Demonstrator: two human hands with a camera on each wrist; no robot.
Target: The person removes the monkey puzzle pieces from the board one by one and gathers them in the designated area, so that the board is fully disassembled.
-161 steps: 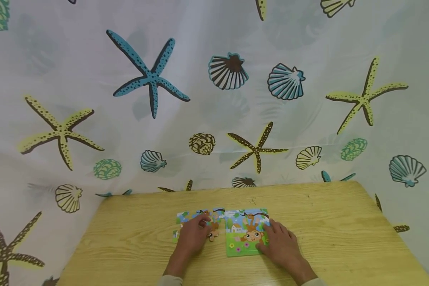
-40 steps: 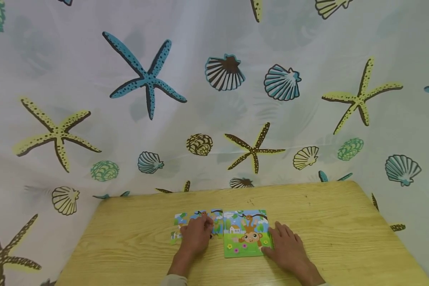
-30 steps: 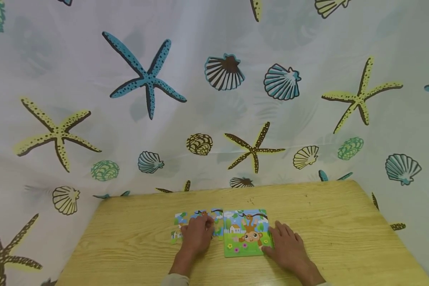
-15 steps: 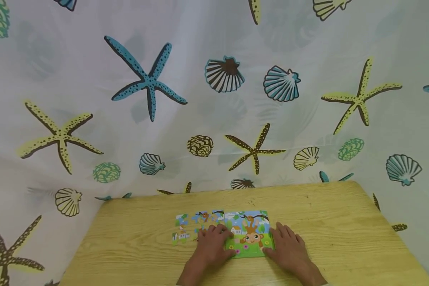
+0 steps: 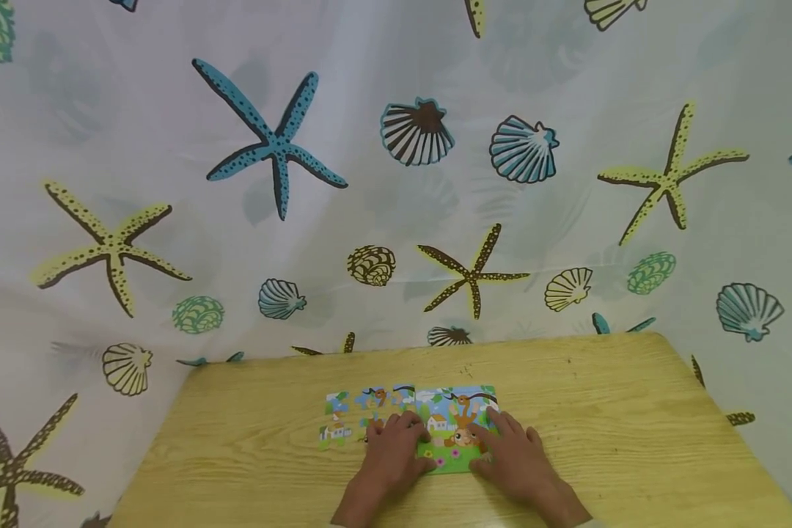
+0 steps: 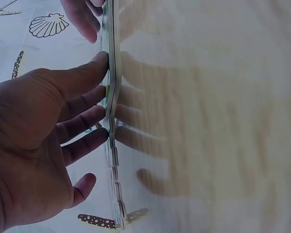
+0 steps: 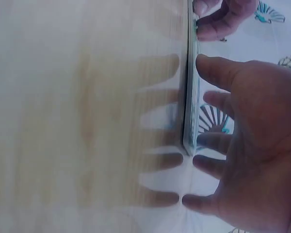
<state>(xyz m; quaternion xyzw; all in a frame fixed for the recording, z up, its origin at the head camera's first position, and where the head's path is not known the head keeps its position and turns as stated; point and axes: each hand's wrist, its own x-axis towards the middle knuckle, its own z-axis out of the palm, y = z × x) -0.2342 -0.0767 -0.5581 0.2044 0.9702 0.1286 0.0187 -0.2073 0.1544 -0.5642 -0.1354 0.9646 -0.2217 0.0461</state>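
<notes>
A square puzzle board (image 5: 441,419) printed with a hanging monkey, a house and flowers lies on the table. My left hand (image 5: 394,456) rests at its left edge, thumb on the lower left corner, fingers relaxed and partly over the loose jigsaw pieces (image 5: 335,433). Over the board's right side lies my right hand (image 5: 520,463), fingers spread, covering part of the monkey. In the left wrist view the thumb and fingertips of the left hand (image 6: 34,111) touch the board and pieces. The right wrist view shows the right hand (image 7: 266,121) with spread fingers near the board's edge (image 7: 188,97).
The wooden table (image 5: 620,418) extends around the puzzle on both sides. Behind it hangs a white curtain (image 5: 369,213) printed with starfish and shells, meeting the table's back edge. Several pieces lie in loose rows left of the board, some hidden by the left hand.
My left hand has moved right and nearer, from over the loose pieces to the board's left edge. My right hand has shifted left, from the board's right edge onto its picture.
</notes>
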